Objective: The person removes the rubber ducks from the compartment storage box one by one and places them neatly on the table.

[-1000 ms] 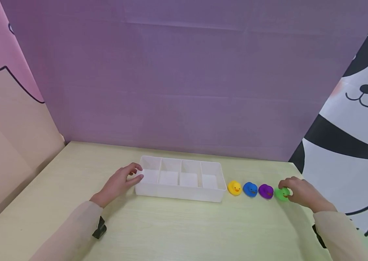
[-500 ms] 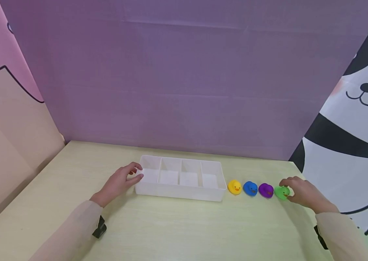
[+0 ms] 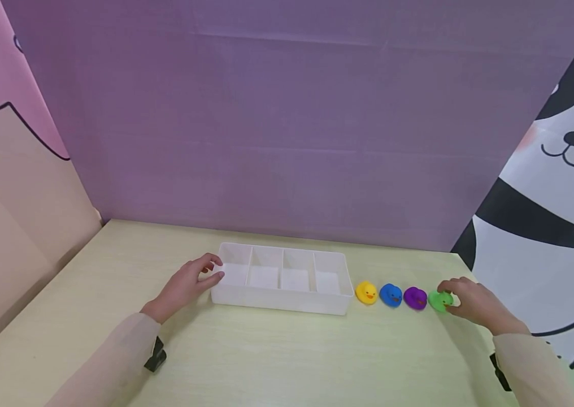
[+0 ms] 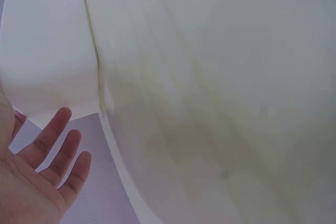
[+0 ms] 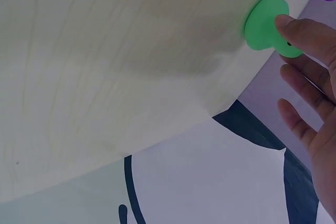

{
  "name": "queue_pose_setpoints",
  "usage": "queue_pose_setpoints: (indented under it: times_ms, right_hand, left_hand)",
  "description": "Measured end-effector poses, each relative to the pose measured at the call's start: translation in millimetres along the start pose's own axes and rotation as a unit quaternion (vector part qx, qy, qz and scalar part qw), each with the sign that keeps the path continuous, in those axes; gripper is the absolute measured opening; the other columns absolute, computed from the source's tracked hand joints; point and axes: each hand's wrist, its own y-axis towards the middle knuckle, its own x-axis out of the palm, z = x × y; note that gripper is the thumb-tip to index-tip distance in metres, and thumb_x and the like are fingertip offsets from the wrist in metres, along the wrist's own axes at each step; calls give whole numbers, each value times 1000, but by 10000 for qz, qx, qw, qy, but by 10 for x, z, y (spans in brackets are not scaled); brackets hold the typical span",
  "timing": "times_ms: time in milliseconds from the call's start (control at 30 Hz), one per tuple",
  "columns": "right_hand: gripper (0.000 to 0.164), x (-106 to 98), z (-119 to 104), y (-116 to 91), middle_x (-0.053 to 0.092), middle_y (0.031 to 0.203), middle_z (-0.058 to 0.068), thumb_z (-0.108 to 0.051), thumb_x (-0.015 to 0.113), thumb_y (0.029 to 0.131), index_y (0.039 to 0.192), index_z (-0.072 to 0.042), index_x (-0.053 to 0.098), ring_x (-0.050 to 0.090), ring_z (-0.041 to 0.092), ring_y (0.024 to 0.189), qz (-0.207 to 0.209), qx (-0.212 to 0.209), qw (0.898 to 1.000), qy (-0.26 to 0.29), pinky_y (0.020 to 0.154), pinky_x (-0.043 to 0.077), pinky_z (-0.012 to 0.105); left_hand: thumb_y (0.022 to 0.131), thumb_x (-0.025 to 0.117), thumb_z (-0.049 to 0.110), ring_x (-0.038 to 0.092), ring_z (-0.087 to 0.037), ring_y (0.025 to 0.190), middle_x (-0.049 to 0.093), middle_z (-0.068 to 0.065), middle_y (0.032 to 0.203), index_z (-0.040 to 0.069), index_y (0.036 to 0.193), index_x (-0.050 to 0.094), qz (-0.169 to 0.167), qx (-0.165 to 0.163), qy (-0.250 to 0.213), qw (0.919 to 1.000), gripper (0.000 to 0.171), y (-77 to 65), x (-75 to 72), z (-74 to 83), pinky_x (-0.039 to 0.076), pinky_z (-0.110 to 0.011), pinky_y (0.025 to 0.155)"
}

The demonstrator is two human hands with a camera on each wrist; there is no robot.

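Observation:
A white box point(image 3: 279, 301) with several compartments in a row stands on the table. My left hand point(image 3: 184, 285) is at its left end, thumb and index fingertips right at the end wall. In the left wrist view the other fingers point(image 4: 64, 157) are loosely bent and spread beside the box point(image 4: 50, 40). My right hand point(image 3: 480, 305) pinches a green rubber duck point(image 3: 437, 302) at the right end of a row of ducks. The right wrist view shows the thumb on the green duck point(image 5: 261, 27), with the index finger partly hidden behind it.
Left of the green duck, a purple duck point(image 3: 414, 298), a blue duck point(image 3: 391, 295) and a yellow duck point(image 3: 366, 293) line up toward the box. A purple backdrop point(image 3: 287, 141) rises behind the table point(image 3: 287, 362). A panda-print panel point(image 3: 546, 226) borders the right side.
My right hand has shifted very slightly to the right at the green duck. The left hand, the box and the other ducks stay as they were.

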Motion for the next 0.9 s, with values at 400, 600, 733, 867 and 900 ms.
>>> queue_pose_setpoints:
  times_ms: [400,600,733,867,900]
  right_hand:
    - [35,33,20,-22,64,88,6,-9,79,64,96,-5,64,58,27,83,87,78,9998,139,73,50,48]
    - [36,24,21,-76,64,87,7,-10,79,63,95,-3,64,57,27,79,388,-91,9992,33,69,49,46]
    - [40,-6,-13,-101,64,91,11,-13,78,64,99,-1,62,58,29,82,590,-56,9982,73,70,49,46]
    - [45,-69,-73,-118,61,100,18,-17,77,68,105,0,59,58,34,87,799,55,9967,160,72,48,50]
    - [46,-91,-93,-122,61,103,20,-17,77,68,107,0,59,58,36,88,898,66,9958,158,72,48,51]
  left_hand:
    - [89,56,40,53,-24,104,59,-6,108,20,113,53,3,48,114,9999,31,16,-5,13,45,-43,81]
    - [90,56,38,55,-23,102,60,-4,106,21,113,54,-51,159,411,9990,29,31,-20,30,46,-41,78]
    - [89,56,37,56,-23,101,61,-3,106,19,114,54,-59,333,651,9973,30,33,-62,67,47,-39,75]
    - [88,57,37,58,-25,98,62,-5,105,15,118,52,-16,443,877,9952,37,34,-127,107,48,-39,73]
    - [88,57,38,58,-25,97,63,-6,105,14,118,52,6,462,924,9947,38,35,-151,121,48,-40,73]
